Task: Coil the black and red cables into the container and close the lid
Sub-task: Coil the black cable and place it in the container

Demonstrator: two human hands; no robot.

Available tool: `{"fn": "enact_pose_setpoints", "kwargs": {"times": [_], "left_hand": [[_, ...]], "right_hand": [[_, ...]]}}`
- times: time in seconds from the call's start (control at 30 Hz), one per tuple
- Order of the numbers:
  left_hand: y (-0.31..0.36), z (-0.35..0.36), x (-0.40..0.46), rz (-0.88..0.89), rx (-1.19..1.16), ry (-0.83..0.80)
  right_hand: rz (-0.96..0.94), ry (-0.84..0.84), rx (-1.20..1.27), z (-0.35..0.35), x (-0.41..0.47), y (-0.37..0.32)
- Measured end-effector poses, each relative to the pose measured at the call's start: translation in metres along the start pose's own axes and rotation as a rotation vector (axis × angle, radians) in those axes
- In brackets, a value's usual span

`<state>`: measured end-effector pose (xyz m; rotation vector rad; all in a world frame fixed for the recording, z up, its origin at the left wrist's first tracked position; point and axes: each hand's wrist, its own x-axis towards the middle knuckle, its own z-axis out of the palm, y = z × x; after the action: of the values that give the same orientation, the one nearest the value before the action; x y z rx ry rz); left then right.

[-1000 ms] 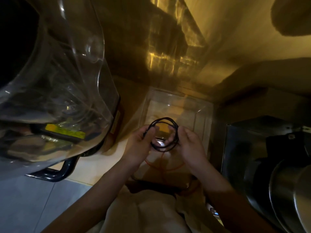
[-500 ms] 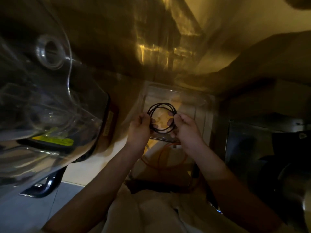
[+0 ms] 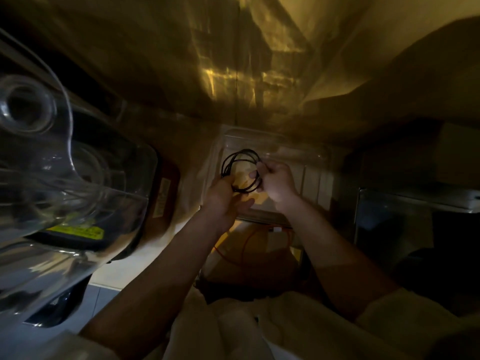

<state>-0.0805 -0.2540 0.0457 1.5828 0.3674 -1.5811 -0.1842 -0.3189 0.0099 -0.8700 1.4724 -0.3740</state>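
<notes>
Dim, amber-lit worktop (image 3: 122, 276), pale where the light reaches it, shadowed elsewhere. Reflections streak the wall behind.

Clear plastic container (image 3: 315, 178) stands open at the far edge of the worktop, against the wall. Its walls are transparent; a yellowish patch shows through at the bottom, but I cannot tell whether that is an object inside or only reflected light. No cable is inside it yet.

Black cable (image 3: 235, 165) is wound into 1 round coil of several loops, held up over the container mouth by 2 hands. Left hand (image 3: 224, 201) grips the lower-left side of the coil, fingers curled around the strands, thumb extended toward the right. Right hand (image 3: 278, 183) is fisted around the right side of the coil, knuckles up, thumb tip pressing on the loops.

Red cable (image 3: 244, 252) lies loose on the worktop, nearer the person than the container, between the 2 forearms, in 1 slack curve with a small pale connector at its far end. Not coiled, not in the container.

Large clear vessel (image 3: 78, 183) with a yellow label fills the left; a dark metal appliance (image 3: 405, 229) stands at right.
</notes>
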Motion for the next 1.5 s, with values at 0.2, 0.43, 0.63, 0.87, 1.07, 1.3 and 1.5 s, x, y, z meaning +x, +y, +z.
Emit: {"fn": "enact_pose_setpoints", "kwargs": {"times": [0.2, 0.43, 0.63, 0.87, 1.07, 1.3, 1.5], "left_hand": [[0.001, 0.003, 0.014, -0.139, -0.171, 0.030], [0.001, 0.005, 0.024, -0.064, -0.220, -0.013], [0.001, 0.004, 0.023, -0.086, -0.196, 0.041], [0.002, 0.001, 0.022, -0.095, -0.258, 0.045], [0.000, 0.000, 0.021, -0.093, -0.273, 0.051], [-0.003, -0.002, 0.018, -0.096, -0.246, 0.056], [0.001, 0.000, 0.012, -0.053, -0.194, 0.043]], "right_hand": [[-0.050, 0.023, -0.126, 0.012, 0.026, 0.007], [-0.131, 0.017, -0.318, 0.015, 0.043, 0.010], [-0.152, 0.039, -0.346, 0.017, 0.047, 0.015], [-0.219, 0.204, -0.378, 0.015, 0.047, 0.020], [-0.226, 0.177, -0.352, 0.014, 0.050, 0.023], [-0.037, 0.076, -0.014, 0.013, 0.057, 0.030], [-0.100, 0.064, -0.150, 0.008, 0.057, 0.035]]}}
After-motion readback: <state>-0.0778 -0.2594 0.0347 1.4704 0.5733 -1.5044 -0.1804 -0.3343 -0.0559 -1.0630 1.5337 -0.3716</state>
